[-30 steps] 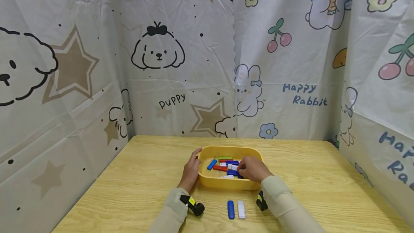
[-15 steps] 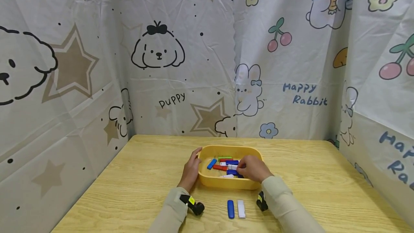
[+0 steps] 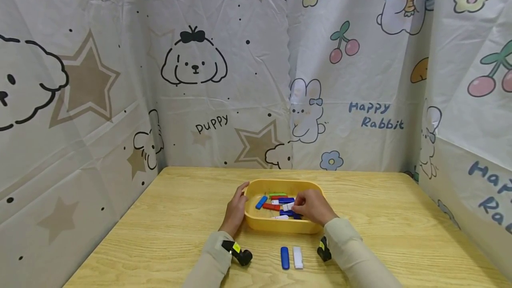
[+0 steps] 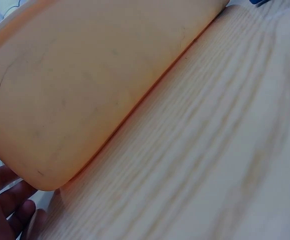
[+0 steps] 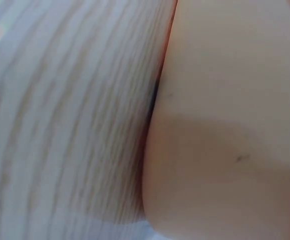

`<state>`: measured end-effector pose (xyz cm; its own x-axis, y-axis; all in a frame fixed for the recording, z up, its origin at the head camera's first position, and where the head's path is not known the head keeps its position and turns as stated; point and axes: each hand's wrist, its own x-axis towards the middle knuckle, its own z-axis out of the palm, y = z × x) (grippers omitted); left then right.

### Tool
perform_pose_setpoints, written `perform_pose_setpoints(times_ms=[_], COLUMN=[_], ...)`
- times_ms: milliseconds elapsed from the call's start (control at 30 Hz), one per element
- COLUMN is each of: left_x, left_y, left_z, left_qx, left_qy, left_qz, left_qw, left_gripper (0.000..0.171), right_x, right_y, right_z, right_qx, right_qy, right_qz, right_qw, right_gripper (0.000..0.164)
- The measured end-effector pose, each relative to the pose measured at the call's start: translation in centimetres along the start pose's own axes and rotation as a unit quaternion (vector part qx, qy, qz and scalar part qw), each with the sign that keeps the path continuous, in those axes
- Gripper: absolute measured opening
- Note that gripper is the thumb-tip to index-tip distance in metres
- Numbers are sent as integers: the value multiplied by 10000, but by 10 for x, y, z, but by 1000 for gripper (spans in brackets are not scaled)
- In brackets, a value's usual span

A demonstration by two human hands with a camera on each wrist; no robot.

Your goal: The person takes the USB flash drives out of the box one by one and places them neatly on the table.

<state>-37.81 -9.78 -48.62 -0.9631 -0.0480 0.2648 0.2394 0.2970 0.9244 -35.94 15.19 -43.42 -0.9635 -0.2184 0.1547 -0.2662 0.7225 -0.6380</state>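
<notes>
In the head view my left hand (image 3: 234,211) rests against the left end of a yellow plastic tub (image 3: 264,225). The left wrist view shows its fingers (image 4: 16,197) by the tub's lower corner. My right hand (image 3: 314,208) reaches over the tub's right side, thumb and fingertips pinching the end of a white stick (image 3: 287,207) that looks like a USB stick. Around it in the tub lie a red stick (image 3: 271,207), a light blue stick (image 3: 261,202), a green stick (image 3: 278,194), dark blue ones (image 3: 286,200) and another white stick (image 3: 281,217). Only the tub's wall (image 5: 225,125) and table show in the right wrist view.
On the wooden table (image 3: 192,190), in front of the tub, a blue stick (image 3: 285,258) and a white stick (image 3: 298,258) lie side by side between the forearms. Patterned cloth (image 3: 224,101) hangs behind and on both sides.
The white stick at my right fingertips has tilted, its right end rising slightly. My left hand and the tub keep their places; the head view has shifted a little.
</notes>
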Motion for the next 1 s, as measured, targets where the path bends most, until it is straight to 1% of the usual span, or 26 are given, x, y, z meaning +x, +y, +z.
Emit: perform_pose_setpoints(times_ms=[267, 467, 667, 733, 867, 1000], left_x=[0, 1, 2, 2, 1, 1], left_y=[0, 1, -1, -1, 0, 1], left_z=[0, 0, 0, 0, 1, 1], left_qx=[2, 29, 5, -6, -19, -19], left_qy=[-6, -109, -121, -112, -118, -124], left_qz=[18, 65, 65, 61, 57, 41], left_qw=[10000, 9999, 9999, 9999, 9999, 9999], left_gripper=[46, 47, 47, 46, 46, 47], right_x=[0, 2, 3, 3, 4, 3], right_y=[0, 2, 4, 5, 5, 6], right_z=[-1, -1, 0, 0, 1, 1], right_qx=[25, -14, 23, 9, -13, 32], right_qy=[40, 165, 253, 265, 206, 243], right_qz=[-41, -114, -229, -218, -128, -120], right_qw=[10000, 9998, 9994, 9994, 9997, 9996], right_gripper=[18, 19, 19, 17, 8, 7])
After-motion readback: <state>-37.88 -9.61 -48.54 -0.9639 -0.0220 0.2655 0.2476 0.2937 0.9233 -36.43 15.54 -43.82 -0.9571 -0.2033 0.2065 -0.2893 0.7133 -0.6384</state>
